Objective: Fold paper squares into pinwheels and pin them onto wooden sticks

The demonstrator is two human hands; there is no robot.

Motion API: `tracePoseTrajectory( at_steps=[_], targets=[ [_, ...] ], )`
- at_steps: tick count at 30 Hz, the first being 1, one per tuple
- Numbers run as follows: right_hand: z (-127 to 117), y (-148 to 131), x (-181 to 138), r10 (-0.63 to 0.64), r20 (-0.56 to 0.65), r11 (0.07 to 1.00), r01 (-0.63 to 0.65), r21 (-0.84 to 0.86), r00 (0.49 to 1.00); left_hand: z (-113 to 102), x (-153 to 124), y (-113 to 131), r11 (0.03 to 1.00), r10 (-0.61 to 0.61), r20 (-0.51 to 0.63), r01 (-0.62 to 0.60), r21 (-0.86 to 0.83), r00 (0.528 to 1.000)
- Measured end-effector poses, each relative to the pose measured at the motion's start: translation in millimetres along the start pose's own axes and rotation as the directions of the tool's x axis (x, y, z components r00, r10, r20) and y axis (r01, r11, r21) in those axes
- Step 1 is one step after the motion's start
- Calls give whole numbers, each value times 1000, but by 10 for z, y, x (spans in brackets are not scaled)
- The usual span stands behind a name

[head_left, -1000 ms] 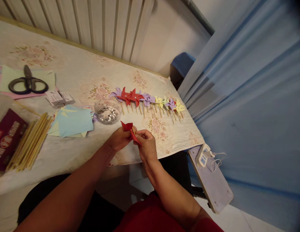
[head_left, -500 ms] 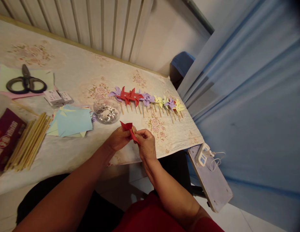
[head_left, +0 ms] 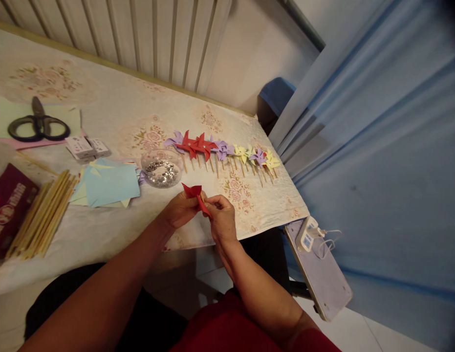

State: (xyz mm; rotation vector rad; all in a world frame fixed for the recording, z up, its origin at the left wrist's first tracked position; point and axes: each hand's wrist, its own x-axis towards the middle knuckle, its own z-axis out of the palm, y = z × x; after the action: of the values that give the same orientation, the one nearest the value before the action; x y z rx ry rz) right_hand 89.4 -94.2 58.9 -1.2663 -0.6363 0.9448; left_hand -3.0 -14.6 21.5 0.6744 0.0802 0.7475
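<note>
Head view: left hand [head_left: 179, 210] and right hand [head_left: 222, 217], fingers closed, pinch a red paper pinwheel [head_left: 196, 194] above the table [head_left: 113, 220] edge. Hold the folded tips centred; avoid creasing the vanes.

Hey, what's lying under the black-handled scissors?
The black-handled scissors rest on a pale green paper sheet, with pink paper beneath. Anything under those sheets is covered.
</note>
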Motion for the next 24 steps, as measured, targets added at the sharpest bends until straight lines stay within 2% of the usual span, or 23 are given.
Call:
tracePoseTrajectory(
  at_steps=[5,13,24],
  targets=[
    [-5,-4,-1,-2,5,1000,2,10,1000,-1,-6,0,1000,-5,-10,5,2,1000],
    [-49,46,30,-48,-6,997,47,-69,999,14,-2,-17,1000,-5,-27,6,22,1000],
    [-37,53,13,-58,-8,997,58,-58,998,52,-13,-7,1000,27,-12,-27,16,1000]
  ],
)
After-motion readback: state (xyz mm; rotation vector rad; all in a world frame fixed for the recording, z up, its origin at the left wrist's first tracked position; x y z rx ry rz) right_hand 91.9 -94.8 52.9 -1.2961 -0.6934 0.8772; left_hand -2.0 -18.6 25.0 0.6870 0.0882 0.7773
